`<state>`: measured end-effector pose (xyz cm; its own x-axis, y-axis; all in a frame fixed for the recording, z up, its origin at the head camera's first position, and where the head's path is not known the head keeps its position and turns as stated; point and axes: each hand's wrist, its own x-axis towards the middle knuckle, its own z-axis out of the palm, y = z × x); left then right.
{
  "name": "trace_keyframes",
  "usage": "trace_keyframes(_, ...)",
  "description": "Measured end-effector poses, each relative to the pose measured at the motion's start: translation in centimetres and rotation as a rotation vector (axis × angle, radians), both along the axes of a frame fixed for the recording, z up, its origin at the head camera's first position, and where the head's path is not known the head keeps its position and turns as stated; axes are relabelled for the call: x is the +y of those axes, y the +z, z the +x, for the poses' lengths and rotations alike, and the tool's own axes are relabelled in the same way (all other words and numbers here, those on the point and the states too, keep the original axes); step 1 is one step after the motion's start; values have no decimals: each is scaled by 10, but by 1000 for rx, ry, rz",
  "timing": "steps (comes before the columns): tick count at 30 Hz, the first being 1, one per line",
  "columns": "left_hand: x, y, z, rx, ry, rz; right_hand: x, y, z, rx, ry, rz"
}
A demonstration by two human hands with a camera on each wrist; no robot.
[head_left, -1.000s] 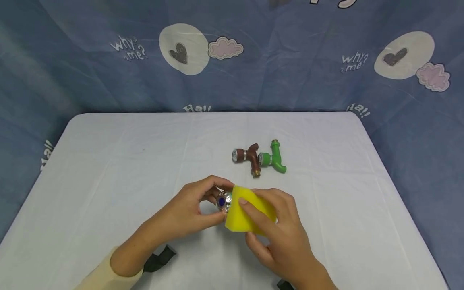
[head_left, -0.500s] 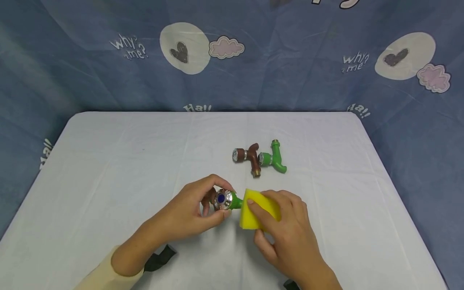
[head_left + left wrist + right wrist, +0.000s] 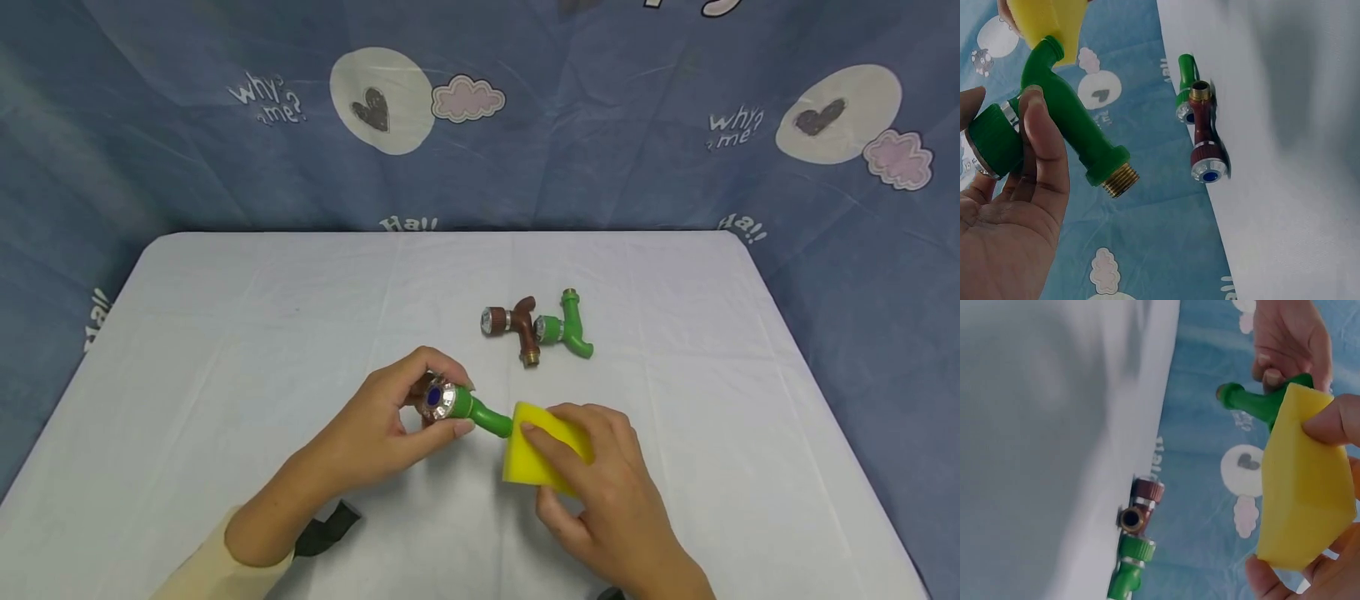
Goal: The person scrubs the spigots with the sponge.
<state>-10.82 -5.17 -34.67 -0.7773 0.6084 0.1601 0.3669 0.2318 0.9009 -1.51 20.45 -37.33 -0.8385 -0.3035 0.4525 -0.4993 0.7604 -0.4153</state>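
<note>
My left hand (image 3: 401, 417) grips a green faucet (image 3: 486, 416) by its ribbed knob, which has a silver cap with a blue centre. In the left wrist view the faucet's brass threaded end (image 3: 1121, 180) points down and away from the palm. My right hand (image 3: 607, 492) holds a yellow sponge (image 3: 547, 446) between thumb and fingers. The spout tip meets the sponge's left face in the head view. From the right wrist, the sponge (image 3: 1307, 481) covers part of the faucet (image 3: 1250, 402).
Farther back on the white table (image 3: 300, 333) lie a brown faucet (image 3: 522, 329) and a second green faucet (image 3: 572, 327), side by side. A black strap (image 3: 327, 529) shows by the left wrist. A blue printed cloth (image 3: 570, 167) hangs behind the table.
The held faucet has come out from behind the sponge, its spout now showing, and my left hand has shifted slightly up and left. The sponge has moved right and a little nearer.
</note>
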Motion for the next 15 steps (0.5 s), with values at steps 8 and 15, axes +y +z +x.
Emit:
trace_keyframes(8, 1, -3, -1, 85, -3, 6, 3, 9, -2, 5, 38, -144)
trace_keyframes(15, 6, -1, 3, -90, -26, 18, -11, 20, -8, 98, 108, -245)
